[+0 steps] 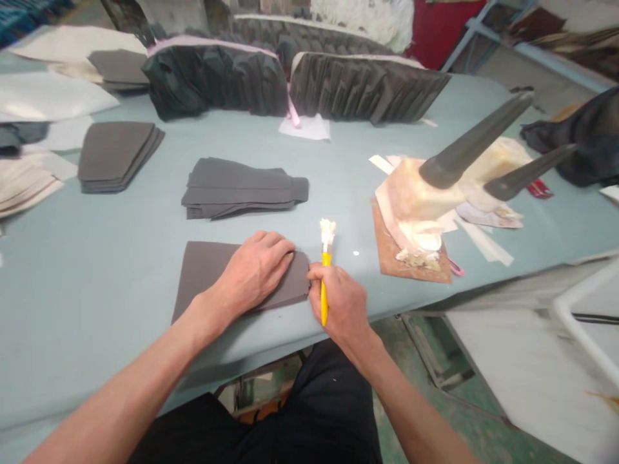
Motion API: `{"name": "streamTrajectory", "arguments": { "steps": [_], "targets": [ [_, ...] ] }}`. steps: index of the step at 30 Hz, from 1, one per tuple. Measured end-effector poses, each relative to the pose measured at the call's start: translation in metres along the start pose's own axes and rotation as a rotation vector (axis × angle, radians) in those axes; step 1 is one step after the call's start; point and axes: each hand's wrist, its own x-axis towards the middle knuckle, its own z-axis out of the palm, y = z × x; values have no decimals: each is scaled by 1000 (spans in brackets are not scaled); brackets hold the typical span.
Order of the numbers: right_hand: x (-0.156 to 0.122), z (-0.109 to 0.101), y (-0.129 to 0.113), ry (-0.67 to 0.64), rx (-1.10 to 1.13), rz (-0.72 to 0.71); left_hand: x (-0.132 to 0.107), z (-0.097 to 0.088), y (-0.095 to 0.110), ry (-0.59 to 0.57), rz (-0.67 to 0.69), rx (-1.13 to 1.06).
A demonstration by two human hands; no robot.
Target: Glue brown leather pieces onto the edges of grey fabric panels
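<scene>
My left hand (256, 270) lies flat, fingers together, on a grey fabric piece (203, 270) near the table's front edge. My right hand (338, 303) grips a yellow-handled brush (325, 270) upright, its whitish bristles up, right at the piece's right end. A stack of similar grey pieces (242, 187) lies just beyond. To the right, a glue-caked block with two dark cone-shaped handles (449, 174) rests on a brown board (411, 264).
Another grey stack (116, 154) sits at the left, with pale sheets (29, 180) beside it. Folded dark fabric bundles (217, 84) line the back of the blue-grey table (72, 290). A white frame (580, 322) stands off the table's right corner.
</scene>
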Motion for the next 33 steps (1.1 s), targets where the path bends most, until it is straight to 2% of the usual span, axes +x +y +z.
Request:
{"name": "streamTrajectory", "arguments": {
  "steps": [6,12,17,21,27,30,33],
  "targets": [
    [2,-1,-2,-6,44,21,-2,-1,-2,22,-11,9],
    [0,0,4,-49,69,116,2,-1,4,6,-75,153],
    [-2,2,6,-102,48,187,-6,-6,9,68,-119,132],
    [-3,3,7,-105,35,216,-32,-24,4,135,-210,56],
    [-4,6,7,-99,54,232,-102,-56,-8,285,-412,28],
    [-4,6,7,-100,61,226,-125,-59,-3,332,-470,21],
    [-3,5,6,-93,64,219,-132,-53,3,359,-474,-20]
  ]
}}
